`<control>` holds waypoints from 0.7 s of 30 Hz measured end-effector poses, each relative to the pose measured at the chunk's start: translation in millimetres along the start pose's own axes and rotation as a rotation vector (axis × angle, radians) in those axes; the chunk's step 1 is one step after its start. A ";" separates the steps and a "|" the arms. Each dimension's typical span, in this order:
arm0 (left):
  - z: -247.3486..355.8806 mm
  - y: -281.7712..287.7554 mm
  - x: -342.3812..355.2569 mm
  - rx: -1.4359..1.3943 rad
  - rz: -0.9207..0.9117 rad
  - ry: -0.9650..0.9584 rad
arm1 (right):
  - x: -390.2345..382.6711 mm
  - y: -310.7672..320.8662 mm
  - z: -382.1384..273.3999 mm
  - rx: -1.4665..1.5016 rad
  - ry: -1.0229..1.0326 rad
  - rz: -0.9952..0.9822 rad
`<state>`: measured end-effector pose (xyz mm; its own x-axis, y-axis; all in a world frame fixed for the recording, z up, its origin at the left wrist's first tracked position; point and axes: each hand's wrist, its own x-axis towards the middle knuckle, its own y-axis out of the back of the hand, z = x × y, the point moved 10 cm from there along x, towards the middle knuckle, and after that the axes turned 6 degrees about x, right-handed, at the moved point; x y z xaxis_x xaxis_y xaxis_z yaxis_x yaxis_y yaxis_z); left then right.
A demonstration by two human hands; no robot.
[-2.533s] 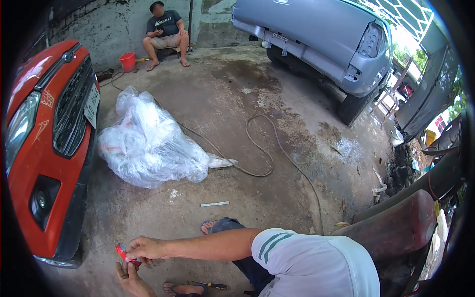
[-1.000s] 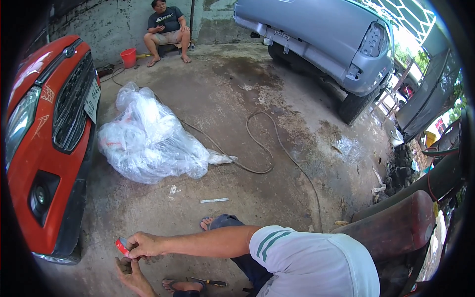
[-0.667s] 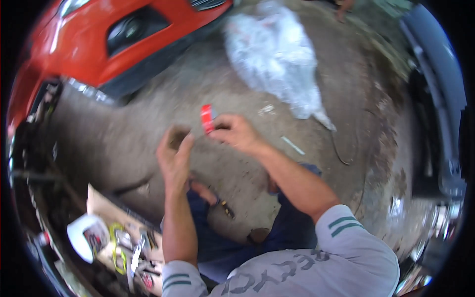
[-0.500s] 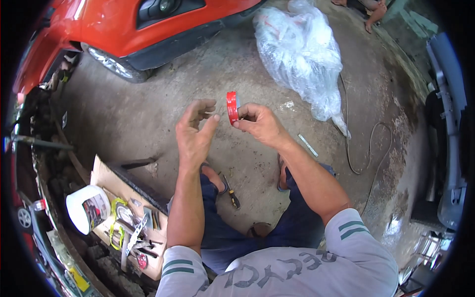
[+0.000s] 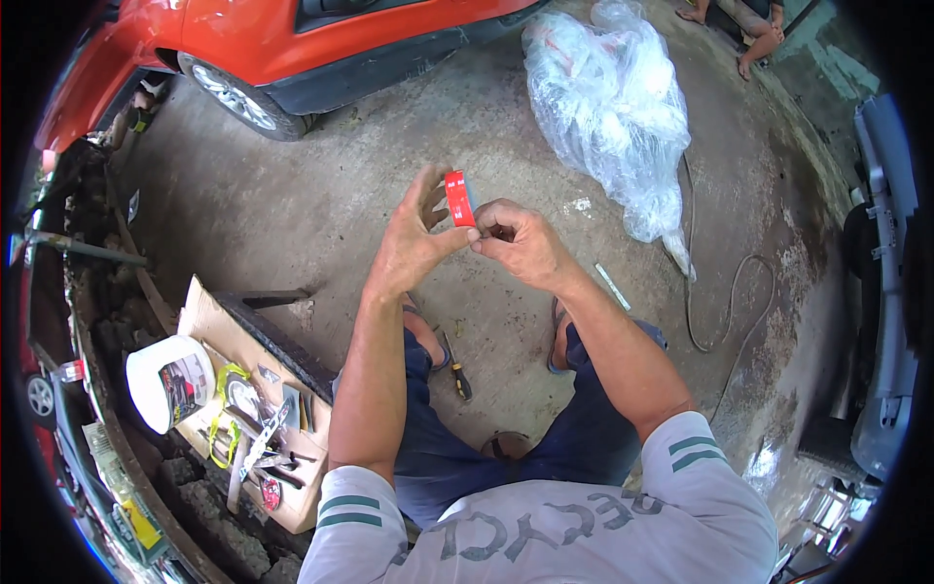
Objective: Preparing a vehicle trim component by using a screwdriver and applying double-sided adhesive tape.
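Roll of red tape (image 5: 460, 200): in the head view, held up over the floor between the two hands, its red outer band facing the wearer and a grey-blue edge on its right.
Left hand (image 5: 413, 234): fingers curved around the left side of the roll, thumb crossing under its near end, so it grasps the roll.
Right hand (image 5: 525, 245): fingertips bunched at the roll's near right edge, beside the left thumb; whether they pinch the roll or a loose end, I cannot tell.
Floor (image 5: 331, 209): bare concrete; a screwdriver (image 5: 461, 378) with a yellow-and-black handle lies just beside the left foot (image 5: 424, 339), and a thin pale strip (image 5: 612, 286) lies to the right of the right forearm (image 5: 623, 355).
Near left: a cardboard sheet (image 5: 201, 321) carries a metal bar with holes (image 5: 265, 450) and a yellow-green looped item (image 5: 226, 443); a white bucket (image 5: 156, 384) is at its left edge.
Far left: a red car (image 5: 233, 39) with its wheel (image 5: 238, 99) showing.
Far right: crumpled clear plastic sheeting (image 5: 613, 107), a cable (image 5: 725, 321) trailing nearer, and a seated person's legs (image 5: 759, 44) beyond.
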<state>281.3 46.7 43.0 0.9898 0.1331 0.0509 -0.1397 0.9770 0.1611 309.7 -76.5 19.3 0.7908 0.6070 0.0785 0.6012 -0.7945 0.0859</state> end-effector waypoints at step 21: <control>-20.0 13.6 -3.6 -0.135 -0.015 0.026 | 1.7 -16.7 -12.9 0.018 0.181 -0.078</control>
<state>276.4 62.7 25.3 0.9923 0.1212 0.0238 -0.1218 0.9922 0.0274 299.5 -61.9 30.8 0.7093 0.6591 0.2499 0.6630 -0.7442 0.0809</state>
